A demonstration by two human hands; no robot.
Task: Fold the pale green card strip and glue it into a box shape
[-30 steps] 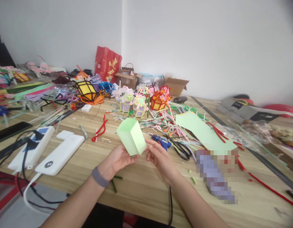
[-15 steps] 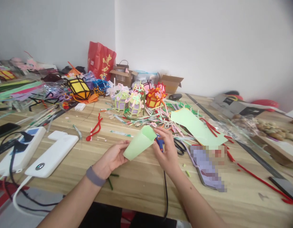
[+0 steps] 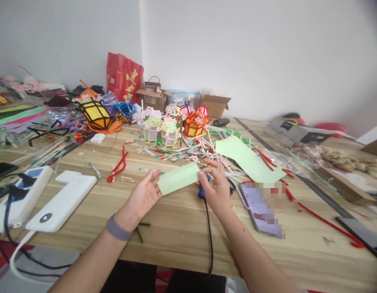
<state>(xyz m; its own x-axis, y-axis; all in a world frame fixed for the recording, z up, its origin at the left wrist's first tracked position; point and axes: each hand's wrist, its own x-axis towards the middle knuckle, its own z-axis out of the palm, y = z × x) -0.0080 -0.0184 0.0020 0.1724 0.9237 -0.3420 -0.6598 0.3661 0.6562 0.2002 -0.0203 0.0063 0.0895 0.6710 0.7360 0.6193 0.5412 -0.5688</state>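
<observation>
two hands on one folded green sheet

at far left, white power strip (image 3: 20, 195) and white charger block (image 3: 62, 201) with cables, well clear. further in, left hand (image 3: 142, 197) loosely curled, fingertips pinching the left end of the flattened green paper (image 3: 178, 178) just above the wooden table (image 3: 176, 236). right hand (image 3: 215, 189) closed on the paper's right end, over the blue glue gun (image 3: 202, 190). judged: folded, creased flat; no trim of any kind on it, unlike the finished small lanterns (image 3: 167, 132) behind. beyond, strewn pipe cleaners (image 3: 118, 167), spare green sheet (image 3: 248, 158), phone (image 3: 258, 207) crowding the right side.
</observation>
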